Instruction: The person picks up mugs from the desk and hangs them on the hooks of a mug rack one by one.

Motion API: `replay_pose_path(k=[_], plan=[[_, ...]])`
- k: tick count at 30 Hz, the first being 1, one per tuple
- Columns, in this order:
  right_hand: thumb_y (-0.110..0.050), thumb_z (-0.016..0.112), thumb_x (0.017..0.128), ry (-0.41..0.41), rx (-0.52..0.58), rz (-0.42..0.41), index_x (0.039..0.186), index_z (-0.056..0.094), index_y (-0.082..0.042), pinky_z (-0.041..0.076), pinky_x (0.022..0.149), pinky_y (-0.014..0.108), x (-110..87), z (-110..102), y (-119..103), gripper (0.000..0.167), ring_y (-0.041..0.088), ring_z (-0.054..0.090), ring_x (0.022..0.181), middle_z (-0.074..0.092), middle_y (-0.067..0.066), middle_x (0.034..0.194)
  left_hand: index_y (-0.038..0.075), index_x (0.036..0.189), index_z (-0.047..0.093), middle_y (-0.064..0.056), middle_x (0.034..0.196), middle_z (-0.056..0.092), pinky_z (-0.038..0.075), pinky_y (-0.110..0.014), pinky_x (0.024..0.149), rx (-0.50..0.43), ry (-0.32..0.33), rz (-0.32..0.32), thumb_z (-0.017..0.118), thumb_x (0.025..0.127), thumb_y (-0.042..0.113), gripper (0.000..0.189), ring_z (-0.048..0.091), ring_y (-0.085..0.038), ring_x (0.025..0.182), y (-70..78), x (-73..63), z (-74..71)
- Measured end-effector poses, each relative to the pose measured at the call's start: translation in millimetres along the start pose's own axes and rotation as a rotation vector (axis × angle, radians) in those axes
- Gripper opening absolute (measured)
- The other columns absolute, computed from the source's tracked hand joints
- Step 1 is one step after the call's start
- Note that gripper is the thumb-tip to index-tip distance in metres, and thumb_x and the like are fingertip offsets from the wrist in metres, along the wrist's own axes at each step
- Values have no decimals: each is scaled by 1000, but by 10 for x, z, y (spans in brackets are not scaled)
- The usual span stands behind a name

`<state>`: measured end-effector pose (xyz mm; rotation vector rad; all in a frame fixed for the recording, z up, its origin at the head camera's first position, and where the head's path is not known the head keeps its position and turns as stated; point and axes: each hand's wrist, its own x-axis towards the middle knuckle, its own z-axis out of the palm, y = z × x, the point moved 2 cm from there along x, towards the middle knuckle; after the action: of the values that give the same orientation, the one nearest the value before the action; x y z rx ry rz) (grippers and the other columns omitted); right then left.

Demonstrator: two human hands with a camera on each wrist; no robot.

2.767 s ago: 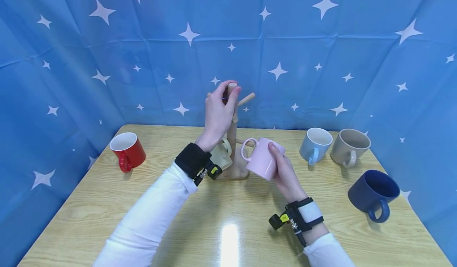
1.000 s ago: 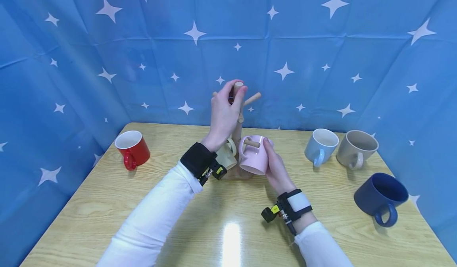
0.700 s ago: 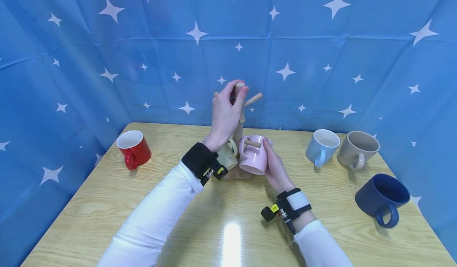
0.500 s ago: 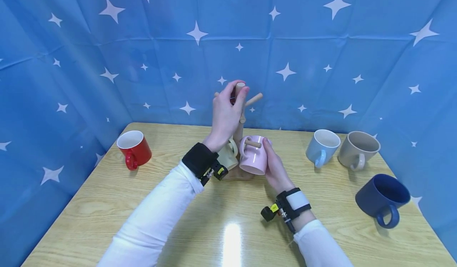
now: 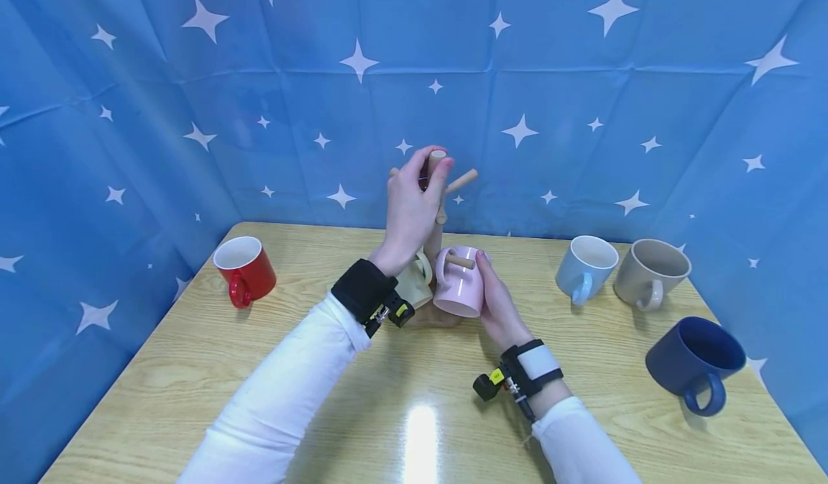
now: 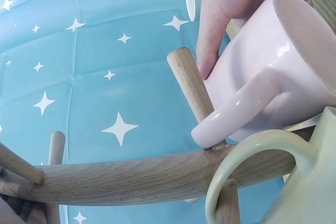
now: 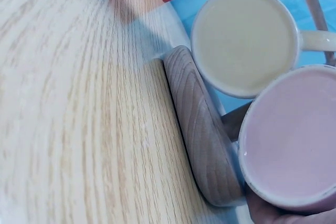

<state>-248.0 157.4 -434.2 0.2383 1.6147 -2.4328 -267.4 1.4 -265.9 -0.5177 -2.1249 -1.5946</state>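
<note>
My left hand (image 5: pixel 410 211) grips the top of a wooden mug tree's post (image 6: pixel 131 182), thumb and fingers around it. My right hand (image 5: pixel 501 308) holds a pink mug (image 5: pixel 458 295) by its body, thumb on the near side. A lower peg (image 6: pixel 189 85) passes through the pink mug's handle, which sits close to the post in the left wrist view. A pale yellow mug (image 7: pixel 244 43) hangs by its handle on another peg, partly hidden behind my left wrist in the head view. The mug tree's base (image 7: pixel 197 129) stands on the table.
A red mug (image 5: pixel 246 272) stands at the table's left. On the right are a light blue mug (image 5: pixel 585 272), a grey-beige mug (image 5: pixel 650 275) and a dark blue mug (image 5: pixel 692 362). An upper peg (image 5: pixel 462 180) sticks out bare. A starry blue curtain (image 5: pixel 388 24) hangs behind.
Since the earliest frame, my right hand has moved the pink mug left, bringing its handle over the peg. The left hand keeps its grip on the post. Over the last second little moves.
</note>
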Motion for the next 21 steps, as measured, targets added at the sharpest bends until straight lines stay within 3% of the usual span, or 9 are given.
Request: replay_pose_path(k=[14, 21], plan=[[-58, 34, 111, -3, -64, -1, 167, 24, -19, 37, 111, 25, 3, -6, 25, 70, 12, 42, 135, 38, 1, 159, 7, 134, 64, -12, 91, 67, 43, -20, 55, -7, 9, 0, 56, 110, 29, 34, 56, -14, 61, -4, -4, 11], [-62, 36, 109, 34, -101, 25, 162, 35, -17, 40, 107, 27, -5, -12, 19, 70, 14, 47, 133, 45, 2, 153, 8, 134, 64, -13, 91, 67, 44, -20, 57, -2, 14, -2, 57, 110, 30, 34, 57, -15, 64, -3, -6, 11]])
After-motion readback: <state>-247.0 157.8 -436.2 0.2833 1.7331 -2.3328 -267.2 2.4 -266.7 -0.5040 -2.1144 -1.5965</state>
